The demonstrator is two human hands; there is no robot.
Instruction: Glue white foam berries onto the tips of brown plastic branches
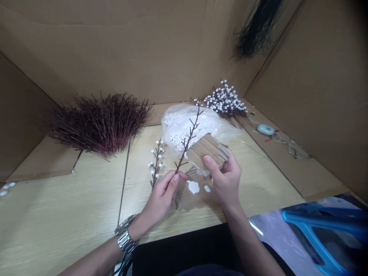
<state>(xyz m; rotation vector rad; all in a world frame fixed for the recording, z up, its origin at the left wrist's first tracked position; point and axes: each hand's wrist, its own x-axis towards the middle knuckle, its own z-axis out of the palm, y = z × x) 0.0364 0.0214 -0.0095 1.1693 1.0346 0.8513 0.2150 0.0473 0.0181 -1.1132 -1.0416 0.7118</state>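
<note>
Left grip — twig; right grip — cardboard.

I'm watching my left hand pinch tight, left thumb uppermost, left forearm slanting in from lower left; opposite, my right hand clamps, right thumb on top, right forearm angling up from below!

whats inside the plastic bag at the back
White balls show at the near left of the bag. Its cloudy plastic hides what else, if anything, is inside; the twig and cardboard cover part of its front.
</note>
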